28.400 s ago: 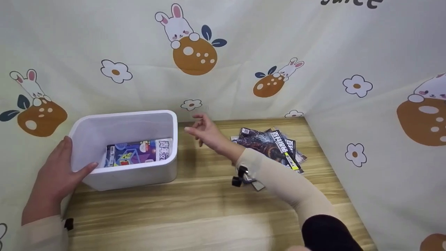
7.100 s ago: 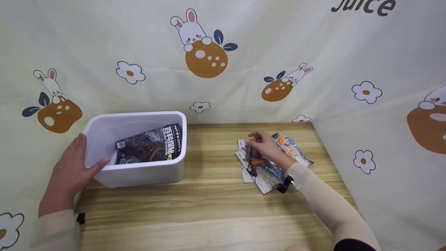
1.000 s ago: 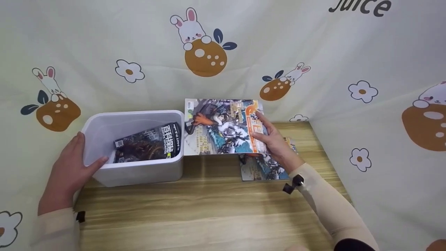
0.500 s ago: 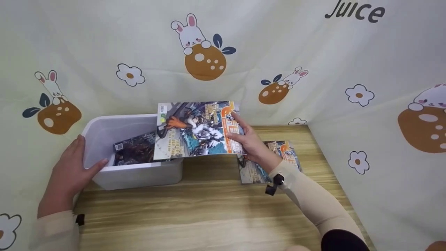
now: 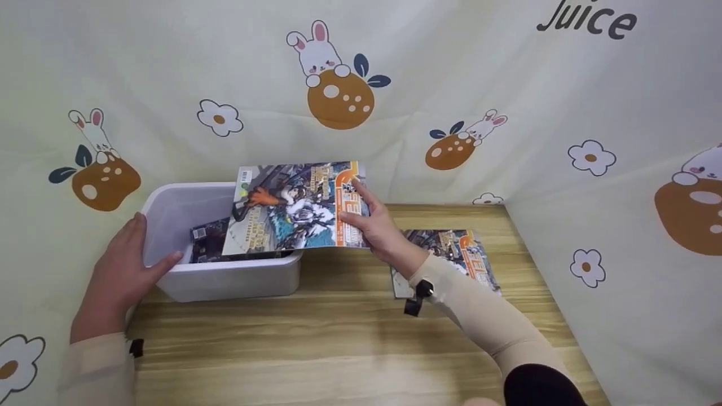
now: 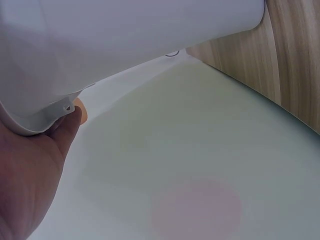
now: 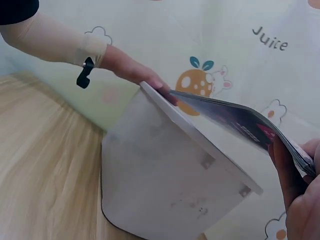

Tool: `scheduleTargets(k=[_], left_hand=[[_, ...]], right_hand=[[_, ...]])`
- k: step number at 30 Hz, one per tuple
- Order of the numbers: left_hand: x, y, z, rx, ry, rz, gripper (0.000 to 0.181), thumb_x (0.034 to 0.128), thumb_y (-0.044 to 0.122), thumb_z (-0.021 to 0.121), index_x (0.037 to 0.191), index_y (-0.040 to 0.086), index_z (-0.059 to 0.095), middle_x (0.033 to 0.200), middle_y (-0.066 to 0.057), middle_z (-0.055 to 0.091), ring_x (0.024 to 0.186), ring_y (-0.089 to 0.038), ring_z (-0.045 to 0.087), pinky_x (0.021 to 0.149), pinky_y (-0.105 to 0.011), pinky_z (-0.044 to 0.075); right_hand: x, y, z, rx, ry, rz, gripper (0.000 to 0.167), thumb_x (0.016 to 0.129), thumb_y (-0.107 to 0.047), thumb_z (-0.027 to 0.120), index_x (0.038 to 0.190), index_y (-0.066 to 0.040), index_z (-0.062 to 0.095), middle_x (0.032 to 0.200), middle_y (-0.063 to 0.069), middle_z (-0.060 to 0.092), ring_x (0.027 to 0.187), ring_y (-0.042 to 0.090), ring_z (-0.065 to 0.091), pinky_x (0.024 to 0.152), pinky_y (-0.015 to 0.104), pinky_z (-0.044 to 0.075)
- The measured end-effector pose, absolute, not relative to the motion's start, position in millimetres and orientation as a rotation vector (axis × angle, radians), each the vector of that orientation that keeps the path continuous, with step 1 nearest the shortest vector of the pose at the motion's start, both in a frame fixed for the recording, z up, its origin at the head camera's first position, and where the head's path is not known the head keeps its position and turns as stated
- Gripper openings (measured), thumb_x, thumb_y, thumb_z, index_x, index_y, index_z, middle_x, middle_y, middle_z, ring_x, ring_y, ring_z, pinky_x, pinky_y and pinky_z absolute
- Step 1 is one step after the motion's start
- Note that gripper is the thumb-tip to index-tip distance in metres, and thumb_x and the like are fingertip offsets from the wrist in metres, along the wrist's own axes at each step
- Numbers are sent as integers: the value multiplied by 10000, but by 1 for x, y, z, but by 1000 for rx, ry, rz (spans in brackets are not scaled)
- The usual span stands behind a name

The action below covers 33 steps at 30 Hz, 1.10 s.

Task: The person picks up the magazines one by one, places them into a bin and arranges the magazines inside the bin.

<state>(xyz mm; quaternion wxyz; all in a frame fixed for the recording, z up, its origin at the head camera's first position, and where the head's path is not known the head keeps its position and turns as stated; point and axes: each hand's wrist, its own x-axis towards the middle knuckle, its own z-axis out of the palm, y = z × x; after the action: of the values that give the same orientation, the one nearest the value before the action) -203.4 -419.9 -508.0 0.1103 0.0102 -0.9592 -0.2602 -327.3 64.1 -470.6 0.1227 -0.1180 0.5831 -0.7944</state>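
Note:
My right hand (image 5: 379,230) pinches a magazine (image 5: 296,208) by its right edge, thumb on top. The cover shows a figure with an orange glove and an orange title strip. It hangs over the right part of a white plastic bin (image 5: 234,282), hiding much of the opening. In the right wrist view, the magazine (image 7: 240,117) bends slightly above the bin's rim (image 7: 200,137). My left hand (image 5: 119,276) grips the bin's left rim at the front corner; in the left wrist view its fingers hook under that rim (image 6: 60,112). Inside the bin lies a dark-covered magazine (image 5: 204,242), partly hidden.
A magazine (image 5: 437,248) with the same cover lies on the wood-grain table (image 5: 316,338) to the right, partly behind my right forearm. A pale cloth (image 5: 417,67) printed with rabbits and oranges stands behind and at both sides.
Dark magazines once on the table are now in the bin, over the blue-purple one. In the last second my right hand carried its magazine left, over the bin. The left hand stayed.

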Motion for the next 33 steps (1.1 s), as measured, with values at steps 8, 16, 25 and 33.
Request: scheduleTargets(k=[8, 16, 25, 33], left_hand=[[-211, -417, -508, 49, -2834, -755, 1186, 1015, 639, 684, 1774, 58, -19, 1819, -290, 80, 1646, -573, 123, 1224, -847, 167], [-208, -419, -509, 43, -2833, -750, 1199, 1013, 660, 682, 1775, 61, -23, 1817, -295, 81, 1640, -582, 131, 1206, -860, 188], [-202, -420, -514, 36, -2850, -755, 1211, 1005, 665, 693, 1772, 38, -4, 1802, -324, 109, 1626, -604, 145, 1178, -877, 208], [-205, -421, -506, 34, -2834, -747, 1203, 1013, 659, 683, 1768, 35, -16, 1803, -323, 103, 1637, -587, 132, 1202, -858, 196]], right_hand=[[-327, 33, -463, -391, 1738, -2297, 996, 941, 123, 782, 1763, -220, 337, 1360, 226, 708, 991, 265, 785, 897, 400, 682], [-329, 5, -465, -394, 1858, -2225, 999, 901, 95, 833, 1739, -228, 398, 1396, 183, 686, 971, 266, 774, 878, 392, 685], [-321, -23, -472, -333, 1889, -2173, 1004, 885, 88, 840, 1729, -249, 415, 1472, 194, 665, 1126, 396, 766, 882, 407, 687], [-319, -46, -460, -317, 1991, -2085, 1039, 865, 60, 865, 1745, -145, 353, 1704, 195, 438, 1096, 303, 740, 822, 359, 680]])
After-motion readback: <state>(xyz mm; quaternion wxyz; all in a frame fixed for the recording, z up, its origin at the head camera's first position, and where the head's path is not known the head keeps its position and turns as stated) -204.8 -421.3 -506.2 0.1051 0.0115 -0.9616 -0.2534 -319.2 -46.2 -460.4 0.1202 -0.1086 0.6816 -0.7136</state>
